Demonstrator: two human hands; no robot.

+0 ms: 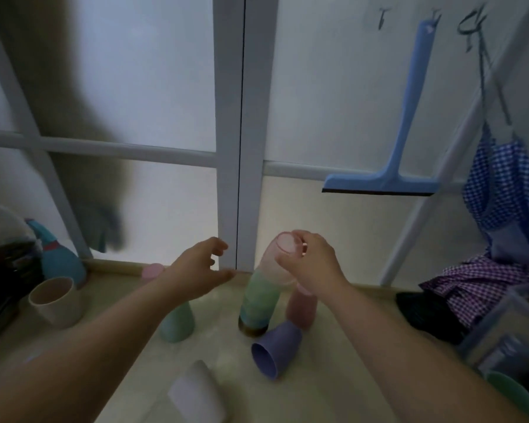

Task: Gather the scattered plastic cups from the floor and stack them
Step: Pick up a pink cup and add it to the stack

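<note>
A stack of upside-down cups [258,303] stands on the floor in the middle, dark at the bottom, green in the middle, with a pale pink cup [277,259] on top. My right hand [310,264] grips that pink cup at its upper end. My left hand [200,267] hovers open just left of the stack, fingers spread. Loose cups lie around: a green one [177,325] upside down under my left forearm, a pink one [301,309] behind my right wrist, a purple one [275,348] on its side, a white one [196,392] on its side in front, and a small pink one [151,271] by the door.
A frosted glass door [165,184] closes off the back. A beige mug [57,302] and a teal spray bottle [58,257] stand at the left. A blue squeegee [403,148] hangs at the right above checkered cloth [486,288] and a plastic box [501,337].
</note>
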